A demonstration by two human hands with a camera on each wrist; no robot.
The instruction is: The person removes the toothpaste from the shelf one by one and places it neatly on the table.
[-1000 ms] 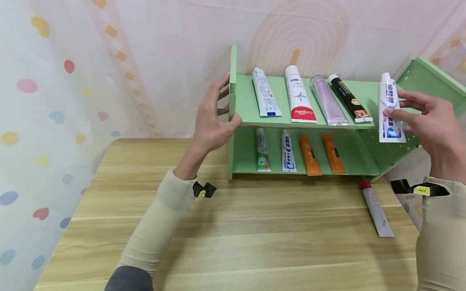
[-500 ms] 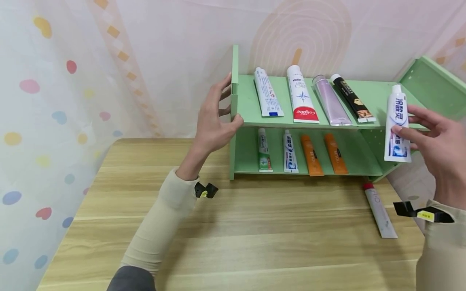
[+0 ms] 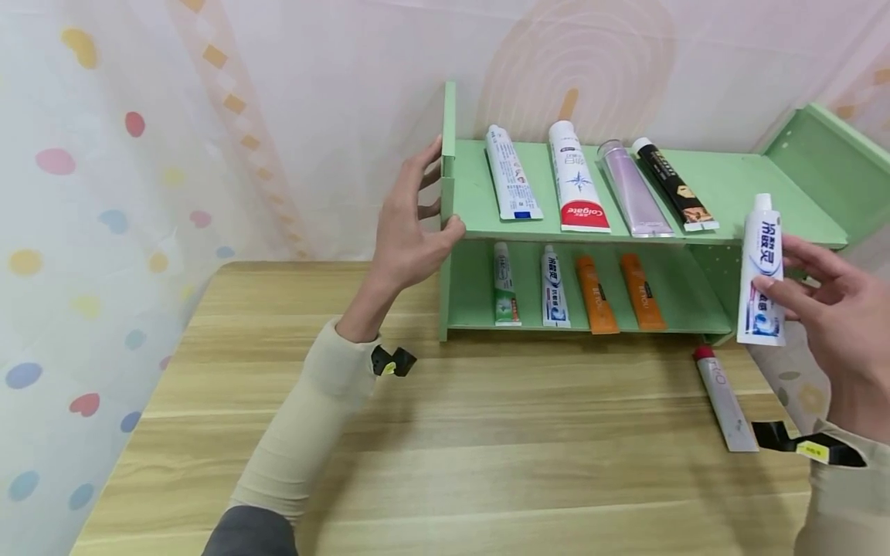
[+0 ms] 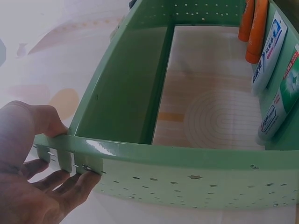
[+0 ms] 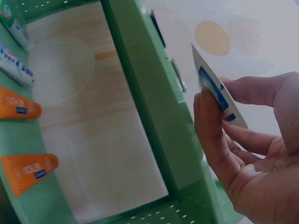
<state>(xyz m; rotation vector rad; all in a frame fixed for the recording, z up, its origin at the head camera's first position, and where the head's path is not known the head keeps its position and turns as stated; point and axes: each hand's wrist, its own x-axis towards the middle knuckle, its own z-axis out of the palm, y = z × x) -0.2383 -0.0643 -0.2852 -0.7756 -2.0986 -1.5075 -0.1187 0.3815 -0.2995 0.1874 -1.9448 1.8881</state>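
Note:
My left hand (image 3: 410, 239) grips the left side panel of a two-tier green shelf (image 3: 799, 181); in the left wrist view the thumb hooks over the panel's edge and the fingers (image 4: 84, 184) lie on its perforated outer face. A white and blue toothpaste tube (image 3: 760, 251) is pinched upright, cap up, in my right hand (image 3: 841, 324), in front of the shelf's right end. Seen from the right wrist, the tube's flat end (image 5: 217, 93) sits between thumb and fingers. On the upper tier lie a white tube (image 3: 511, 177), a Colgate tube (image 3: 577, 181), a lilac tube (image 3: 633, 189) and a black tube (image 3: 674, 185).
The lower tier holds a green and white tube (image 3: 505, 286), a small white and blue tube (image 3: 554, 289) and two orange tubes (image 3: 596, 297). A grey tube with a red cap (image 3: 725, 401) lies on the wooden table (image 3: 521, 463) near its right edge. A patterned curtain (image 3: 313, 116) hangs behind.
My right hand has lowered the toothpaste tube from over the upper tier's right end to in front of the shelf's right side. The left hand keeps its grip on the panel.

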